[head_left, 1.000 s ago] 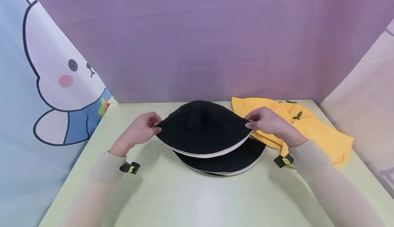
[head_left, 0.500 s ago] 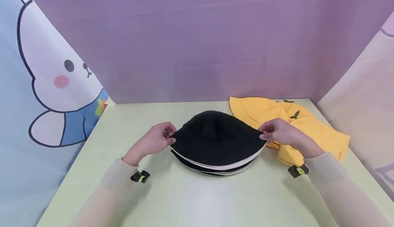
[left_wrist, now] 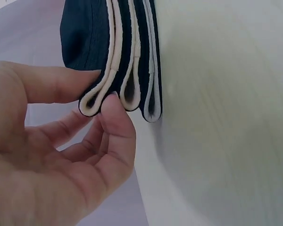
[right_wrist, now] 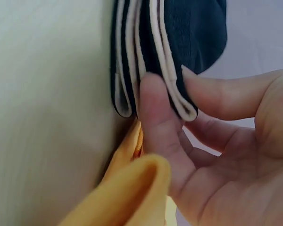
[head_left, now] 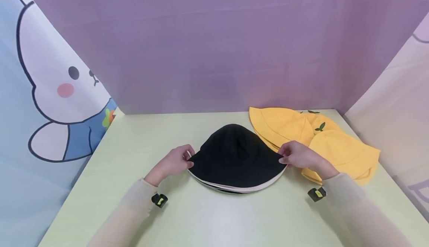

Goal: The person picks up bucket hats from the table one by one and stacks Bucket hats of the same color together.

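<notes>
A black bucket hat (head_left: 234, 157), folded flat with a pale lining edge, lies on top of other folded black hats. In the left wrist view three folded brims are stacked, and the left hand (head_left: 175, 160) pinches the corner of the top brim (left_wrist: 96, 96) between thumb and finger. At the opposite corner the right hand (head_left: 298, 156) pinches the same top brim (right_wrist: 172, 70). A finger of the right hand reaches between the top brim and those beneath. The lower hats are mostly hidden in the head view.
Several yellow hats (head_left: 348, 150) with green leaf details lie at the back right, close by the right hand and wrist. The pale green table (head_left: 214, 217) meets a purple cloth wall (head_left: 214, 53) behind. Printed cloth with a rabbit (head_left: 50, 90) hangs on the left.
Both hands have lowered the top black hat toward me and slightly right, onto the black hats beneath. Earlier it was held above and left of them. The yellow hats stay put.
</notes>
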Demonstrator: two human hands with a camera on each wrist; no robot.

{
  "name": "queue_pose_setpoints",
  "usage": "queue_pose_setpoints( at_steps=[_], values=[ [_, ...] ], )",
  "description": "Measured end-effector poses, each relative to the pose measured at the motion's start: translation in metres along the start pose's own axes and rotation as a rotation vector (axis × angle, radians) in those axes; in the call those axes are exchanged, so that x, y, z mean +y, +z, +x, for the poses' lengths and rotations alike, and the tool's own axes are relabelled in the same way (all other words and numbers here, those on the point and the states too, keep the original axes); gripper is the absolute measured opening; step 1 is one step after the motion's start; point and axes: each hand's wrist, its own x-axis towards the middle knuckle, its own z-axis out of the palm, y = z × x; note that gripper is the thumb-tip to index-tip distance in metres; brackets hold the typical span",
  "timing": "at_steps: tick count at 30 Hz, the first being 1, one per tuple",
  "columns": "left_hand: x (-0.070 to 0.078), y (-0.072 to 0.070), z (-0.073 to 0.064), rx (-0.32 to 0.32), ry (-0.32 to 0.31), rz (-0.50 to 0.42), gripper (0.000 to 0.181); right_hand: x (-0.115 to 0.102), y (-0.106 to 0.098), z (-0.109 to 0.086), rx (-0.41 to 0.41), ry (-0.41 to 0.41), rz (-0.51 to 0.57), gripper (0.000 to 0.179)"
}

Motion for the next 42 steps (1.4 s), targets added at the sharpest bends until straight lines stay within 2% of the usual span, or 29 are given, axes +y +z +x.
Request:
queue_pose_setpoints(
  at_steps=[6, 9, 13, 18, 20, 23, 27, 29, 30, 32, 34, 36, 38, 42],
  values=[
    [0.002, 0.004, 0.002, -0.008, -0.015, 0.051, 0.022, -0.014, 0.008, 0.004, 0.043, 0.057, -0.293, 0.017],
    [0.005, 0.006, 0.003, -0.001, -0.058, 0.074, 0.022, -0.027, 0.012, 0.002, 0.093, 0.028, -0.462, 0.022],
    [0.009, 0.008, 0.004, 0.009, -0.108, 0.093, 0.022, -0.043, 0.024, -0.003, 0.155, -0.054, -0.563, 0.028],
    [0.01, 0.009, 0.005, 0.007, -0.124, 0.12, 0.021, -0.051, 0.045, -0.007, 0.122, -0.093, -0.635, 0.043],
    [0.011, 0.009, 0.006, 0.009, -0.12, 0.162, 0.021, -0.052, 0.051, -0.007, 0.125, -0.094, -0.691, 0.049],
    [0.017, 0.011, 0.004, 0.053, -0.068, 0.299, 0.025, -0.053, 0.056, -0.006, 0.152, -0.118, -0.753, 0.05],
    [0.036, 0.024, 0.001, 0.189, 0.11, 0.529, 0.031, -0.051, 0.058, -0.006, 0.171, -0.137, -0.782, 0.05],
    [0.048, 0.035, -0.001, 0.211, 0.19, 0.605, 0.035, -0.05, 0.059, -0.005, 0.174, -0.138, -0.785, 0.05],
    [0.054, 0.04, -0.001, 0.193, 0.216, 0.635, 0.039, -0.05, 0.059, -0.005, 0.174, -0.139, -0.786, 0.051],
    [0.065, 0.051, -0.001, 0.119, 0.221, 0.683, 0.048, -0.05, 0.059, -0.005, 0.173, -0.143, -0.785, 0.051],
    [0.072, 0.059, 0.0, 0.037, 0.187, 0.743, 0.053, -0.05, 0.06, -0.004, 0.173, -0.146, -0.786, 0.052],
    [0.075, 0.064, 0.001, -0.016, 0.146, 0.795, 0.054, -0.051, 0.06, -0.004, 0.173, -0.147, -0.787, 0.053],
    [0.076, 0.066, 0.003, -0.031, 0.119, 0.82, 0.054, -0.051, 0.062, -0.003, 0.177, -0.139, -0.789, 0.055],
    [0.074, 0.067, 0.003, -0.034, 0.115, 0.826, 0.054, -0.054, 0.066, -0.004, 0.183, -0.129, -0.804, 0.053]
  ],
)
